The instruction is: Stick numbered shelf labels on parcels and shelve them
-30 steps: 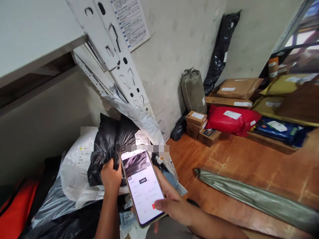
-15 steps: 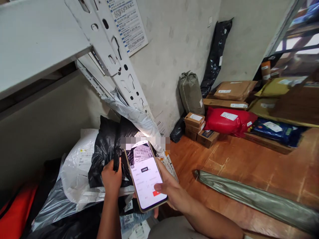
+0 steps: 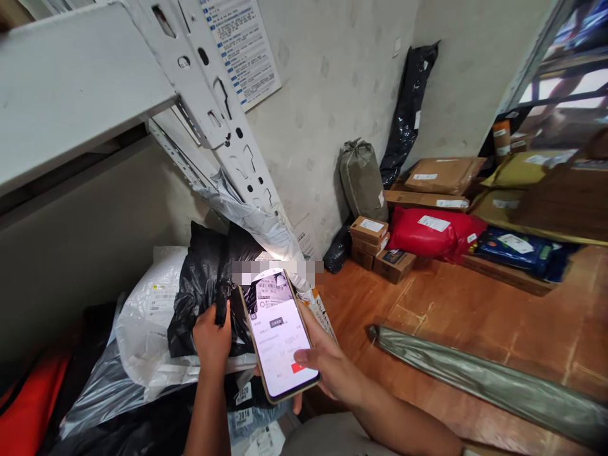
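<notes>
My right hand [image 3: 323, 354] is wrapped round a smartphone [image 3: 282, 345], with the thumb over the lower right of its lit screen. The screen shows a camera picture of a parcel label at the top and a pale form below. My left hand [image 3: 212, 335] grips a fold of a black plastic parcel [image 3: 194, 291] to the left of the phone. Part of that parcel and its label lie hidden behind the phone, where a bright light falls. A white plastic parcel [image 3: 142, 316] with a label lies left of the black one.
A white metal shelf post [image 3: 237, 133] slants above the parcels, beside a shelf board [image 3: 80, 88]. On the tiled floor at right are a red parcel [image 3: 427, 234], small cardboard boxes [image 3: 370, 231], a grey-green sack [image 3: 361, 180] and a long green wrapped roll [image 3: 465, 373].
The camera picture on the phone screen has shifted slightly, and the small dark message on the screen reads differently. Both hands keep their holds. The whole view has moved very slightly.
</notes>
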A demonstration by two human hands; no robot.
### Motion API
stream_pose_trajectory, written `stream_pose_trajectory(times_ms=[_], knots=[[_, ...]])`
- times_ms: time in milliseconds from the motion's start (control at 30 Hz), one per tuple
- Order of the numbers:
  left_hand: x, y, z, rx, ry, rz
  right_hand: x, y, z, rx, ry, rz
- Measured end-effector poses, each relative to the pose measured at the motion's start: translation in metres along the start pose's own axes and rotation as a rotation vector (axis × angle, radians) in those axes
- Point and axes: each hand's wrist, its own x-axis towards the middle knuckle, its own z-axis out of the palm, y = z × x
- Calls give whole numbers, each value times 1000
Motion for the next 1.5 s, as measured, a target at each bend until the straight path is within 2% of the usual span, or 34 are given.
stream_pose_trajectory(times_ms=[300,500,633,767,867,933,1000,1133,1200,1267,1333,1367,1433,1467,1500], knots=[[0,0,0,52,12,20,-5,-6,1,-22,-46,1],[1,8,-2,85,-27,-33,-5,9,-9,62,-137,3],[14,21,-16,35,-128,-54,-10,40,-32,124,-94,21],[39,39,-28,-54,-91,32,-19,81,-68,86,88,-43],[49,48,-23,31,-210,34,-19,99,-94,36,221,-97],[44,48,-13,140,-252,-39,-11,102,-108,-13,265,-113],[32,44,-1,147,-157,-123,1,101,-120,-60,251,-95],[12,37,19,-18,146,-209,26,89,-132,-141,150,-3],[17,34,28,21,205,-236,36,80,-132,-170,118,11],[27,33,36,56,198,-244,42,71,-130,-201,107,-10],[32,35,39,-1,226,-186,42,64,-126,-249,117,-53],[29,37,37,-38,287,-134,38,63,-123,-274,131,-74],[10,44,29,-111,470,-23,22,65,-114,-310,194,-118],[-4,49,23,-161,513,33,10,70,-107,-310,240,-141],[-20,55,18,-244,492,73,-3,76,-100,-299,296,-170]])
